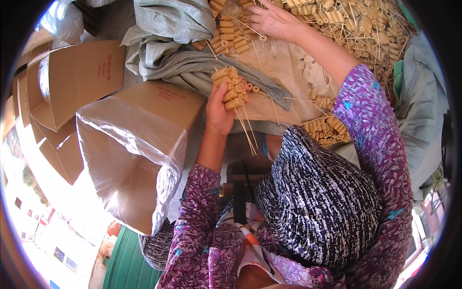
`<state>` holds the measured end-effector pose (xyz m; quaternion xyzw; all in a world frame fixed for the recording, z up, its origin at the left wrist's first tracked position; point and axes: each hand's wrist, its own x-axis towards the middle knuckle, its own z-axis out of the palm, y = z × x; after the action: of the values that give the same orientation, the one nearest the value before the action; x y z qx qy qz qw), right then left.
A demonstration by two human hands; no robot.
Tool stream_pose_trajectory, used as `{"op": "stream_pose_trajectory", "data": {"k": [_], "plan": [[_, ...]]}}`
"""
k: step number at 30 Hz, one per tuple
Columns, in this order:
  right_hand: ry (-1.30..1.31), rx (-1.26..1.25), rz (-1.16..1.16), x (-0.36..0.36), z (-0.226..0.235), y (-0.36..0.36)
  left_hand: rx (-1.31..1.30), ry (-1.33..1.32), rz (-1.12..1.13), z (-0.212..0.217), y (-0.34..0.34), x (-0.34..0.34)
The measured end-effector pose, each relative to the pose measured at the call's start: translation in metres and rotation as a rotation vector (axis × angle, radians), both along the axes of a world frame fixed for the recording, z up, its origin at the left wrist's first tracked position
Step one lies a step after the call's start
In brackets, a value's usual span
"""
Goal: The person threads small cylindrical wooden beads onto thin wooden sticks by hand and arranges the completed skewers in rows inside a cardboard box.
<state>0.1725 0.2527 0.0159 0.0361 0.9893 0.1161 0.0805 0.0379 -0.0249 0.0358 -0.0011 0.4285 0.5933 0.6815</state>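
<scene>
My left hand (220, 111) is closed around a bunch of wooden skewers threaded with tan, ridged tube-shaped pieces (233, 86). Their bare sticks point down past the palm. Farther off, at the top edge, my right hand (273, 21) rests over a heap of the same skewers (346, 24), its fingers bent together. Part of that hand runs to the picture's edge, and what the fingers hold cannot be made out. One loose skewer (243, 27) lies beside its fingers. More skewered pieces (328, 129) are spread on the brown sheet (293, 72) near my knees.
At left stands an open cardboard box (166, 103) lined with clear plastic (127, 130). Other cardboard boxes (79, 79) are behind it. Grey woven sacking (173, 21) is bunched at the top and also at the right (418, 101). A black-and-white knit fabric (322, 197) covers my knee.
</scene>
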Motion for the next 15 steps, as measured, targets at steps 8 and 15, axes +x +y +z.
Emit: {"op": "stream_pose_trajectory", "data": {"k": [8, 15], "plan": [[0.438, -0.572, -0.267, 0.02, 0.077, -0.093, 0.028, 0.079, 0.134, 0.008, 0.003, -0.003], [0.486, -1.95, -0.951, -0.002, 0.1, -0.16, 0.111, 0.182, 0.154, 0.007, 0.022, 0.014]]}}
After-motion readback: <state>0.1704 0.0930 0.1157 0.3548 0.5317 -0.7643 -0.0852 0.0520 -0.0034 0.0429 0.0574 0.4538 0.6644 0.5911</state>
